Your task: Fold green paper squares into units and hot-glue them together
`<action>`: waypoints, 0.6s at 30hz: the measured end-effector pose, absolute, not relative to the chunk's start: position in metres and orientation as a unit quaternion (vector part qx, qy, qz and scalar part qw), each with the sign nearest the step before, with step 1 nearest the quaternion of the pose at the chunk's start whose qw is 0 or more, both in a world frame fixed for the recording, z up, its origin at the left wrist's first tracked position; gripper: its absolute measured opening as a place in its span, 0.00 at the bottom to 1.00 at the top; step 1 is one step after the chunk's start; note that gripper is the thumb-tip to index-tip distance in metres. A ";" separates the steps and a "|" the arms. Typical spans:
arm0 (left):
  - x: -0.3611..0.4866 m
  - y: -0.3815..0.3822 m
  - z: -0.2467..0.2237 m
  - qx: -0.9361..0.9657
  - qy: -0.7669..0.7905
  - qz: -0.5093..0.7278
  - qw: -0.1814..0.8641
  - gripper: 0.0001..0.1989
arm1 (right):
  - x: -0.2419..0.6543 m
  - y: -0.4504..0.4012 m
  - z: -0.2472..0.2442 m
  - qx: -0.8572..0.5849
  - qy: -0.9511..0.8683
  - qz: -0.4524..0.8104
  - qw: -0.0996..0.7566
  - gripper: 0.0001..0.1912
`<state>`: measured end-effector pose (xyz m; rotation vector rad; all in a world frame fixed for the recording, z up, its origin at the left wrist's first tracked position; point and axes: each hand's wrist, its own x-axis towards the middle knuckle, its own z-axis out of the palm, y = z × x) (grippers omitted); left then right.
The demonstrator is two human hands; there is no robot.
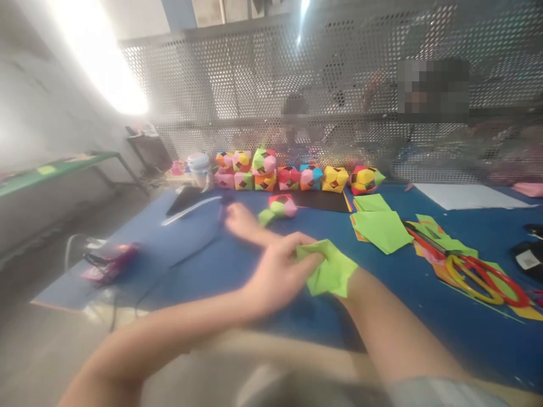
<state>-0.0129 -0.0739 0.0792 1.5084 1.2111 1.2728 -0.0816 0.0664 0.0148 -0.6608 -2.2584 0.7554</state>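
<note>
My left hand (282,274) pinches a folded light green paper piece (328,268) between thumb and fingers, over my right forearm. My right arm reaches across beneath it to the left, and my right hand (244,221) is by a dark, blurred thing (226,209) on the blue table (195,254). Motion smears its fingers, so their grip is unclear. Just beyond my wrists lies a partly built paper shape (280,209) in green, pink and red.
Multicoloured paper balls (311,178) line the back beside a white-blue cup (198,167). Green sheets (382,226) and red and yellow scissors (475,271) lie at right. A blurred pink item (112,263) is on the left edge. A perforated metal screen (254,85) stands behind.
</note>
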 end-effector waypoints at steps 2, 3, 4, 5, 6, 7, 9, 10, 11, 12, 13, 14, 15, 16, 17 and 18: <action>-0.014 -0.085 0.079 0.609 0.479 0.488 0.403 0.05 | -0.098 0.067 0.015 -0.267 -0.859 0.291 0.325 0.10; -0.014 -0.089 0.079 0.613 0.477 0.480 0.407 0.05 | -0.103 0.067 0.015 -0.277 -0.856 0.291 0.325 0.07; -0.014 -0.093 0.079 0.617 0.474 0.473 0.413 0.05 | -0.108 0.066 0.014 -0.285 -0.853 0.291 0.325 0.05; -0.013 -0.096 0.078 0.620 0.470 0.466 0.422 0.05 | -0.111 0.066 0.013 -0.292 -0.851 0.291 0.325 0.05; -0.011 -0.099 0.078 0.621 0.465 0.460 0.432 0.05 | -0.112 0.065 0.013 -0.298 -0.850 0.289 0.326 0.04; -0.010 -0.101 0.078 0.621 0.460 0.454 0.443 0.05 | -0.113 0.065 0.012 -0.301 -0.849 0.287 0.326 0.05; -0.007 -0.105 0.078 0.616 0.453 0.445 0.466 0.05 | -0.111 0.063 0.009 -0.304 -0.850 0.281 0.327 0.05; -0.006 -0.107 0.078 0.614 0.450 0.441 0.477 0.05 | -0.107 0.061 0.008 -0.303 -0.851 0.278 0.327 0.05; -0.005 -0.108 0.078 0.612 0.446 0.437 0.486 0.05 | -0.103 0.060 0.006 -0.301 -0.853 0.274 0.326 0.05; -0.004 -0.110 0.078 0.613 0.441 0.433 0.492 0.05 | -0.096 0.058 0.004 -0.299 -0.856 0.269 0.325 0.05; -0.004 -0.111 0.078 0.616 0.434 0.431 0.496 0.05 | -0.088 0.057 0.003 -0.298 -0.858 0.263 0.324 0.05; -0.004 -0.112 0.078 0.619 0.428 0.429 0.499 0.05 | -0.078 0.056 0.001 -0.298 -0.861 0.256 0.324 0.04; -0.004 -0.112 0.077 0.622 0.422 0.428 0.501 0.05 | -0.067 0.055 0.000 -0.300 -0.862 0.247 0.324 0.04; -0.005 -0.112 0.076 0.624 0.417 0.427 0.504 0.04 | -0.054 0.054 -0.002 -0.304 -0.864 0.236 0.325 0.03; -0.005 -0.111 0.074 0.626 0.414 0.424 0.507 0.04 | -0.041 0.055 -0.003 -0.308 -0.865 0.224 0.326 0.03; -0.006 -0.111 0.071 0.627 0.414 0.418 0.511 0.05 | -0.027 0.056 -0.004 -0.314 -0.866 0.209 0.328 0.04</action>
